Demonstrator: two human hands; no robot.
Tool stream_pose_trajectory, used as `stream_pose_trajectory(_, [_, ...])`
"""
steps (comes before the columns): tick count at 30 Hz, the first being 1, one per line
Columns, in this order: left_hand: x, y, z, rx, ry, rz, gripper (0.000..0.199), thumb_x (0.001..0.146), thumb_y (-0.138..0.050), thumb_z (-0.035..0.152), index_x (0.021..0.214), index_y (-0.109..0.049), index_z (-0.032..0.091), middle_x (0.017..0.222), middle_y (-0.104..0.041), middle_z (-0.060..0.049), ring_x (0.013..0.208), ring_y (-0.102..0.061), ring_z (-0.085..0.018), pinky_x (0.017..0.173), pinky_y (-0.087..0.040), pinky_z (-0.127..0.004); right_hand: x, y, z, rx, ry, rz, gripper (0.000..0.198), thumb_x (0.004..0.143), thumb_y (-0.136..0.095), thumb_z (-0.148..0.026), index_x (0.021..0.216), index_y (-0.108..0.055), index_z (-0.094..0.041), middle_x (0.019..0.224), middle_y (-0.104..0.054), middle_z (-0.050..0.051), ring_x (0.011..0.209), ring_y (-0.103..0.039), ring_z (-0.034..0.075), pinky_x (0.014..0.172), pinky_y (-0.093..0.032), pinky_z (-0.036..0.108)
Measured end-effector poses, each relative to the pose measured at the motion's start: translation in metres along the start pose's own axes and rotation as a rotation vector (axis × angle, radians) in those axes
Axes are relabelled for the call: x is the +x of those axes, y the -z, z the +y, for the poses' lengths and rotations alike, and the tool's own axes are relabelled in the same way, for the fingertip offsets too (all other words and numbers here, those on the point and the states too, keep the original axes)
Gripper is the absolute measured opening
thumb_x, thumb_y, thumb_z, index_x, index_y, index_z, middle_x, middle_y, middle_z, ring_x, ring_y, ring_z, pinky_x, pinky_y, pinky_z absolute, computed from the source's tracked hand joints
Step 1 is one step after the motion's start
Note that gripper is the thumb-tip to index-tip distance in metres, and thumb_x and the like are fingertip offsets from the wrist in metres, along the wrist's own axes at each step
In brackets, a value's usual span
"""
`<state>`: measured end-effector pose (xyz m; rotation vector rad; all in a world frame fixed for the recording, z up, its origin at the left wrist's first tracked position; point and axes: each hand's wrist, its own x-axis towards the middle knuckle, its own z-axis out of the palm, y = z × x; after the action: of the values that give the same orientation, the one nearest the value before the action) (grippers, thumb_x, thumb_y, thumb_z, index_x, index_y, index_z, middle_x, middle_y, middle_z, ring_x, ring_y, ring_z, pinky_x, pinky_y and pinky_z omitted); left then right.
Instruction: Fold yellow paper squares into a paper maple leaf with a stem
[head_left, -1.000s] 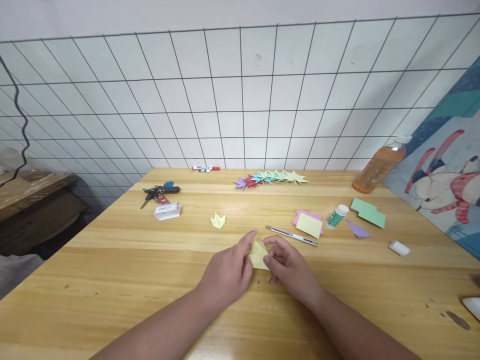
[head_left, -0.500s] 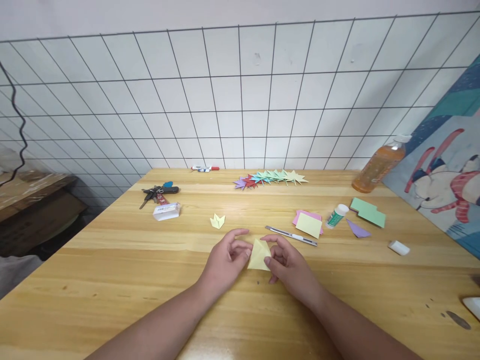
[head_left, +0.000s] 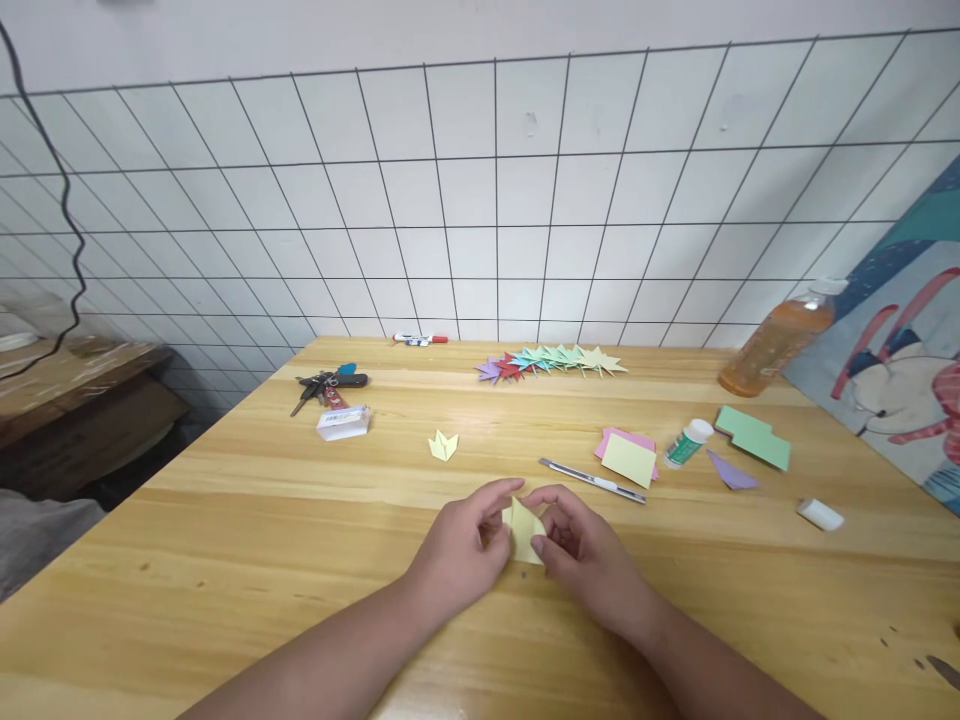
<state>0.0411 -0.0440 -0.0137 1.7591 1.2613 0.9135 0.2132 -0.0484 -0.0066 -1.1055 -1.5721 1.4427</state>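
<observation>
Between my hands is a small piece of folded yellow paper [head_left: 526, 535], held just above the wooden table. My left hand [head_left: 469, 535] pinches its left side with thumb and fingers. On the right side, my right hand [head_left: 581, 545] grips the same paper, thumb in front. The fingers cover both side edges of it. Beyond my left hand lies a finished-looking yellow folded paper piece [head_left: 443, 446] with pointed tips. A utility knife [head_left: 592, 480] rests just past my right hand, beside yellow and pink paper squares [head_left: 628, 460].
Along the wall lies a row of coloured folded paper pieces [head_left: 551, 361]. Keys [head_left: 327, 385], a small white box [head_left: 343, 423] and markers [head_left: 421, 340] are at left. A glue stick [head_left: 688, 443], green paper [head_left: 753, 438], purple triangle [head_left: 732, 470], eraser [head_left: 820, 515] and bottle [head_left: 780, 340] stand or lie right.
My left hand has closed in on the paper's left side and now grips it. The paper looks more upright and creased. The whole view has shifted slightly.
</observation>
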Motion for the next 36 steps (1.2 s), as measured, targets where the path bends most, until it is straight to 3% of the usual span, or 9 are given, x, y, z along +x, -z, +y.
stream_pose_trajectory(5, [0.005, -0.002, 0.000, -0.216, 0.132, -0.017, 0.045, 0.071, -0.048, 0.010, 0.114, -0.052, 0.018, 0.061, -0.053, 0.005, 0.051, -0.047, -0.009, 0.051, -0.038, -0.019, 0.001, -0.001, 0.003, 0.009, 0.015, -0.011, 0.026, 0.079, -0.053, -0.024, 0.105, -0.052, -0.025, 0.062, -0.041, -0.006, 0.055, -0.038, 0.011, 0.052, -0.032, 0.022])
stream_pose_trajectory(9, [0.011, 0.002, 0.000, -0.466, 0.234, 0.000, 0.038, 0.072, -0.053, 0.015, 0.110, -0.052, 0.018, 0.056, -0.050, 0.006, 0.050, -0.049, -0.009, 0.052, -0.039, -0.020, 0.004, 0.003, 0.006, -0.120, 0.032, 0.091, 0.020, 0.080, -0.053, -0.026, 0.097, -0.062, -0.023, 0.064, -0.046, -0.003, 0.056, -0.041, 0.012, 0.052, -0.034, 0.024])
stream_pose_trajectory(12, [0.012, 0.006, -0.001, -0.626, 0.270, -0.014, 0.034, 0.077, -0.058, 0.031, 0.109, -0.054, 0.018, 0.064, -0.058, 0.003, 0.060, -0.057, -0.012, 0.058, -0.045, -0.023, 0.005, 0.006, 0.008, -0.218, 0.048, 0.142, 0.019, 0.080, -0.053, -0.027, 0.091, -0.067, -0.022, 0.068, -0.053, 0.000, 0.057, -0.043, 0.013, 0.052, -0.035, 0.024])
stream_pose_trajectory(15, [0.012, 0.009, -0.003, -0.764, 0.321, -0.012, 0.041, 0.083, -0.049, 0.048, 0.107, -0.056, 0.016, 0.079, -0.064, -0.005, 0.070, -0.063, -0.016, 0.064, -0.048, -0.028, 0.004, 0.007, 0.007, -0.238, 0.055, 0.146, 0.020, 0.080, -0.053, -0.029, 0.092, -0.067, -0.022, 0.073, -0.059, 0.002, 0.060, -0.048, 0.014, 0.054, -0.038, 0.025])
stream_pose_trajectory(19, [0.013, 0.011, -0.005, -0.703, 0.354, -0.107, 0.037, 0.079, -0.057, 0.045, 0.101, -0.060, 0.015, 0.078, -0.066, -0.005, 0.068, -0.063, -0.015, 0.063, -0.048, -0.026, 0.003, 0.007, 0.003, -0.260, 0.106, 0.107, 0.019, 0.082, -0.052, -0.030, 0.081, -0.068, -0.020, 0.075, -0.063, 0.003, 0.066, -0.054, 0.015, 0.058, -0.040, 0.025])
stream_pose_trajectory(22, [0.015, 0.009, -0.005, -0.598, 0.323, -0.165, 0.032, 0.076, -0.061, 0.044, 0.084, -0.063, 0.013, 0.071, -0.065, -0.004, 0.062, -0.060, -0.013, 0.058, -0.046, -0.023, 0.002, 0.009, 0.000, -0.295, 0.157, 0.075, 0.019, 0.083, -0.052, -0.028, 0.077, -0.068, -0.020, 0.070, -0.061, 0.003, 0.064, -0.053, 0.014, 0.057, -0.040, 0.024])
stream_pose_trajectory(27, [0.014, 0.001, -0.004, -0.500, 0.282, -0.077, 0.033, 0.076, -0.061, 0.045, 0.068, -0.055, 0.014, 0.054, -0.057, 0.002, 0.048, -0.052, -0.009, 0.049, -0.040, -0.019, 0.004, 0.009, -0.001, -0.302, 0.246, 0.094, 0.015, 0.082, -0.054, -0.024, 0.073, -0.065, -0.019, 0.079, -0.060, 0.004, 0.074, -0.056, 0.015, 0.060, -0.043, 0.023])
stream_pose_trajectory(32, [0.012, 0.001, -0.001, -0.505, 0.252, -0.100, 0.037, 0.080, -0.053, 0.048, 0.075, -0.060, 0.012, 0.060, -0.059, -0.001, 0.052, -0.054, -0.010, 0.052, -0.042, -0.021, 0.007, 0.006, 0.004, -0.294, 0.152, 0.149, 0.015, 0.082, -0.055, -0.025, 0.075, -0.067, -0.020, 0.078, -0.062, 0.004, 0.074, -0.058, 0.016, 0.058, -0.044, 0.023])
stream_pose_trajectory(36, [0.012, 0.007, -0.004, -0.576, 0.226, -0.223, 0.041, 0.077, -0.060, 0.045, 0.103, -0.059, 0.013, 0.082, -0.064, -0.007, 0.068, -0.060, -0.015, 0.061, -0.045, -0.025, 0.007, 0.008, 0.006, -0.292, 0.156, 0.188, 0.015, 0.081, -0.055, -0.026, 0.076, -0.068, -0.020, 0.081, -0.064, 0.004, 0.076, -0.059, 0.016, 0.060, -0.046, 0.024])
